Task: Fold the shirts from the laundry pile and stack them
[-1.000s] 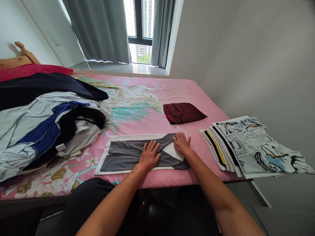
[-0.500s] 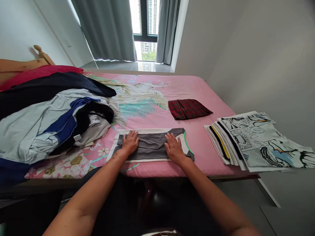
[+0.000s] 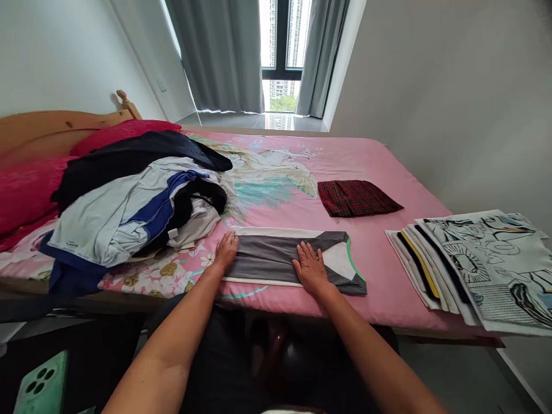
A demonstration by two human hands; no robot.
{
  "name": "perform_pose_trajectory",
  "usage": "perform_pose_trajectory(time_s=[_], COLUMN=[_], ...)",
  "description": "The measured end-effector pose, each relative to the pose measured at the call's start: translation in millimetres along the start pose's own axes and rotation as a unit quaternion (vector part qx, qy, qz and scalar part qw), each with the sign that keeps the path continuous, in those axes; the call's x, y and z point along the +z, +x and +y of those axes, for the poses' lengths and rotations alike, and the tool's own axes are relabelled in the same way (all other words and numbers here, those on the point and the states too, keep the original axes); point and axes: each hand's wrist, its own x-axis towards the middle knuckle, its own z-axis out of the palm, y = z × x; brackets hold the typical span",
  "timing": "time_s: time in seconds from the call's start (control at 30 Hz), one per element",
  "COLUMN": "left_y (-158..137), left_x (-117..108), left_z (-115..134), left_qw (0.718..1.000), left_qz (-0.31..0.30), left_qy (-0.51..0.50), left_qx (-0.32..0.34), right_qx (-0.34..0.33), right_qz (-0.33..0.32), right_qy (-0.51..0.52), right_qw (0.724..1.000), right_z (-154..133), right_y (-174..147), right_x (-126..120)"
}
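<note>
A folded grey and white shirt [image 3: 269, 259] with green trim at its right end lies flat on the pink bedsheet [image 3: 276, 299] in front of me. My left hand [image 3: 226, 251] rests flat on the shirt's left end, fingers stretched out. Pressed flat on the grey cloth right of the middle is my right hand [image 3: 310, 265], its fingers extended. Neither hand grips the fabric. Beyond the shirt, to the right, lies a folded red plaid cloth [image 3: 357, 198].
A loose heap of clothes [image 3: 116, 207] covers the bed's left side, beside red pillows [image 3: 30, 190]. On the right edge sits a stack of folded clothes [image 3: 487, 259]. A green phone [image 3: 41, 385] is at lower left. A curtained window [image 3: 282, 57] stands behind.
My left hand has slid left to the shirt's left end. My right hand stays flat near the shirt's right part. The view has turned left, bringing the phone into sight.
</note>
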Motion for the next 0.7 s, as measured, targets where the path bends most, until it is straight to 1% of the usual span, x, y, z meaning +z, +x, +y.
perform_pose_trajectory(time_s=[0.13, 0.23, 0.3, 0.43, 0.57, 0.63, 0.7], left_y=[0.8, -11.0, -21.0, -32.4, -24.8, -17.3, -10.9], left_x=[-22.0, -33.8, -37.3, -34.9, -28.1, -26.8, -27.0], left_z=[-25.9, -38.6, -41.4, -35.0, -26.8, -28.1, -34.3], left_qw=[0.999, 0.998, 0.997, 0.99, 0.983, 0.984, 0.987], left_qz=[0.025, 0.013, -0.006, -0.047, -0.07, -0.074, -0.074], left_qy=[0.005, 0.024, 0.039, 0.069, 0.082, 0.079, 0.068], left_qx=[-0.042, -0.057, -0.071, -0.112, -0.146, -0.144, -0.123], right_qx=[0.0, 0.003, 0.005, 0.007, 0.008, 0.021, 0.041], right_qz=[0.008, 0.013, 0.018, 0.028, 0.034, 0.036, 0.044], right_qy=[-0.015, -0.022, -0.026, -0.03, -0.038, -0.037, -0.028], right_qw=[1.0, 1.0, 1.0, 0.999, 0.999, 0.998, 0.998], right_z=[-0.1, -1.3, -2.4, -4.0, -3.2, -5.7, -15.1], right_y=[-1.5, -2.1, -2.8, -4.2, -4.8, -5.8, -7.7], right_x=[2.4, 3.0, 3.6, 5.5, 6.5, 3.8, -2.3])
